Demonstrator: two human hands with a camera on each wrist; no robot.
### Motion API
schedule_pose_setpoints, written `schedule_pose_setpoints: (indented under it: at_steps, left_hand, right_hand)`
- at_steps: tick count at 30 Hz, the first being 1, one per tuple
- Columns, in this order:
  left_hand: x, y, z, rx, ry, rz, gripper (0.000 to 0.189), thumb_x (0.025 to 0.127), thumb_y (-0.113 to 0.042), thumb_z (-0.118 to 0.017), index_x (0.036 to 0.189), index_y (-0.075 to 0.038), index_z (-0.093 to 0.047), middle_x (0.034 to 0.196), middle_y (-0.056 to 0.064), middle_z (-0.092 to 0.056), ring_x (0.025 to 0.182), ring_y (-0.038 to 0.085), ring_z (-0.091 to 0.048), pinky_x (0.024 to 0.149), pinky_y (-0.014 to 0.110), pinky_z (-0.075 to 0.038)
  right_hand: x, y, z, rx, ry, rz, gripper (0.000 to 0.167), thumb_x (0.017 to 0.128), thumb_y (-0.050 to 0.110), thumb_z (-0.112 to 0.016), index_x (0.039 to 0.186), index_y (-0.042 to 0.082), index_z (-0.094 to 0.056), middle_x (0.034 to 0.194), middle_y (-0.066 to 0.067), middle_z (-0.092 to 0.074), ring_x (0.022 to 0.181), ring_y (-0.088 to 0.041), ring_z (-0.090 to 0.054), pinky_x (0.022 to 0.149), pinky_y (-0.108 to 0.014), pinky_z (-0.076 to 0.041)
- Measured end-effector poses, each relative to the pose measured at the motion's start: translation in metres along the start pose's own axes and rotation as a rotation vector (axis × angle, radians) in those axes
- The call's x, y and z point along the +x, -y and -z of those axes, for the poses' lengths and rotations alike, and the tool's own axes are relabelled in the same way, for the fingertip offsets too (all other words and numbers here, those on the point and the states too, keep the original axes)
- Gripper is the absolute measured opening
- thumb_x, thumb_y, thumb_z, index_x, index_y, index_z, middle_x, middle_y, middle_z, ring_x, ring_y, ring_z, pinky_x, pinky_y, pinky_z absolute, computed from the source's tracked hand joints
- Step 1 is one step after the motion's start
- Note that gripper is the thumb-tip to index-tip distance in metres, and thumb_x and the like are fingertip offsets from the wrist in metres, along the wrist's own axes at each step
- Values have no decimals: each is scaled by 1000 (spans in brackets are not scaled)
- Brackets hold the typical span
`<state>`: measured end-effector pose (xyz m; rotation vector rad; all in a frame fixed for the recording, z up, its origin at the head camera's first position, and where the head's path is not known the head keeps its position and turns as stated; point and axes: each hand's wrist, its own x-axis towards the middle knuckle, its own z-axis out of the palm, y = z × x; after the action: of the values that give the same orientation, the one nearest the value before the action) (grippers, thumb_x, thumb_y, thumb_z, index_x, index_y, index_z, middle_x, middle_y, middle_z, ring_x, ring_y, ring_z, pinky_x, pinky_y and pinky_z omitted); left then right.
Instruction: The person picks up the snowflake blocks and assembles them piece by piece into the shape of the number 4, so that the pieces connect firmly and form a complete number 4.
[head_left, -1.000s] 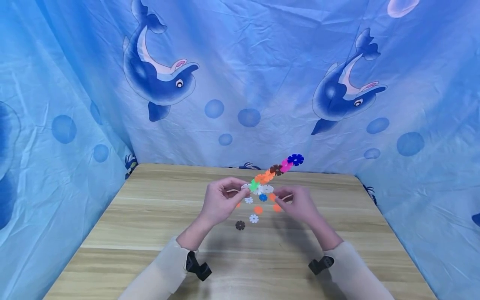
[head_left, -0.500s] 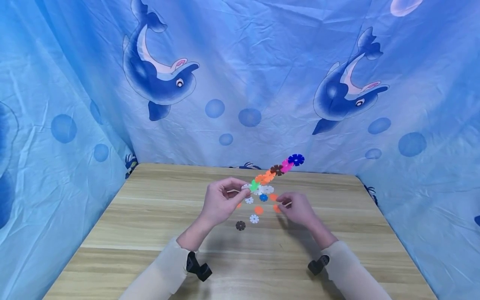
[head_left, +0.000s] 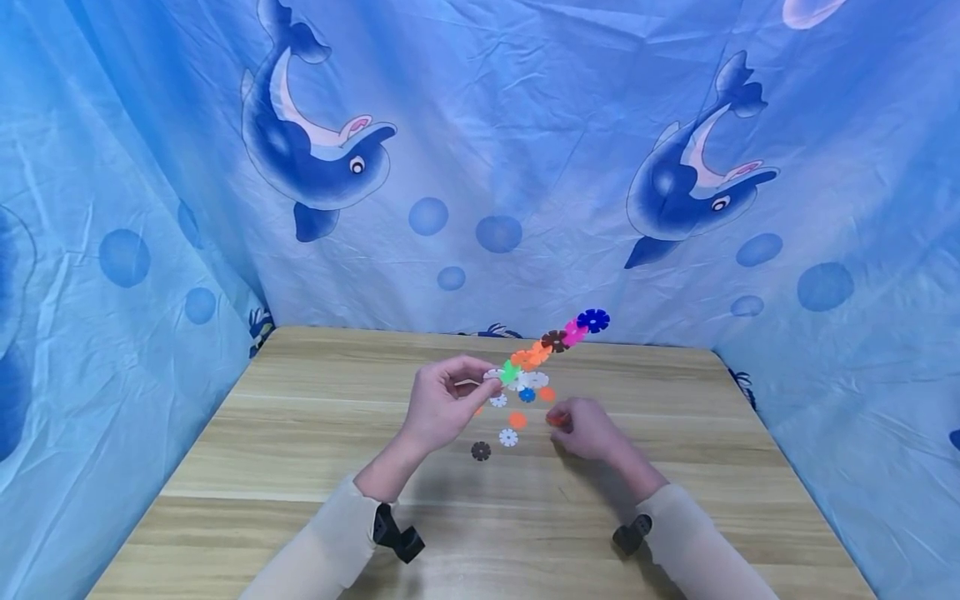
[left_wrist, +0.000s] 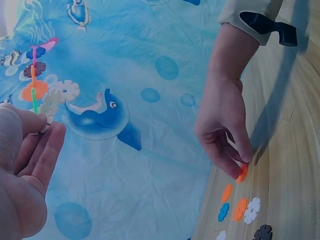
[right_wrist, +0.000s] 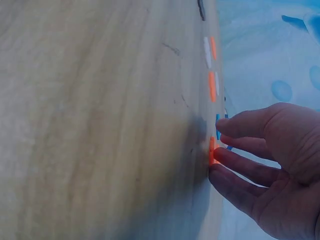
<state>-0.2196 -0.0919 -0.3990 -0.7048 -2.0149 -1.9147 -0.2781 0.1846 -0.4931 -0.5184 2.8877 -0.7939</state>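
Note:
My left hand (head_left: 450,402) pinches a white snowflake disc (head_left: 492,375) at the near end of a raised chain of interlocking snowflake discs. From a green disc (head_left: 510,371) the chain runs up through orange discs (head_left: 531,357), a brown disc (head_left: 556,341) and a pink disc (head_left: 575,332) to a dark blue disc (head_left: 593,321). White discs (left_wrist: 59,96) branch off beside the green one. My right hand (head_left: 588,427) is down at the table, thumb and fingers on the edges of a loose orange disc (left_wrist: 242,173); its fingers partly cover that disc.
Loose discs lie on the wooden table (head_left: 315,467): a blue disc (head_left: 527,395), an orange disc (head_left: 517,421), a white disc (head_left: 507,437), a brown disc (head_left: 481,451) and others. A blue dolphin-print curtain (head_left: 480,167) surrounds the table's back and sides.
My right hand has moved from beside the chain down and nearer to the loose orange disc, and its fingers have closed on it. My left hand and the chain stay nearly still.

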Motion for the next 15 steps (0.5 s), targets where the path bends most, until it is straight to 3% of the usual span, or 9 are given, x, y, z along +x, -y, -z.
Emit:
schedule_pose_setpoints:
  at_steps: [7, 15]
  left_hand:
    - [0, 1, 0, 1, 5, -2, 12, 94, 2, -76, 106, 2, -78, 96, 21, -79, 84, 13, -80, 78, 31, -69]
    - [1, 2, 1, -2, 9, -8, 12, 94, 2, -76, 106, 2, -78, 96, 21, -79, 83, 14, -80, 78, 31, -69]
  right_hand:
    - [3, -1, -3, -61, 9, 10, 23, 87, 1, -81, 109, 7, -80, 93, -2, -71, 84, -13, -61, 76, -33, -57]
    - [5, -2, -3, -103, -2, -18, 24, 86, -1, -81, 108, 9, -81, 99, -2, -72, 91, -16, -64, 83, -37, -60]
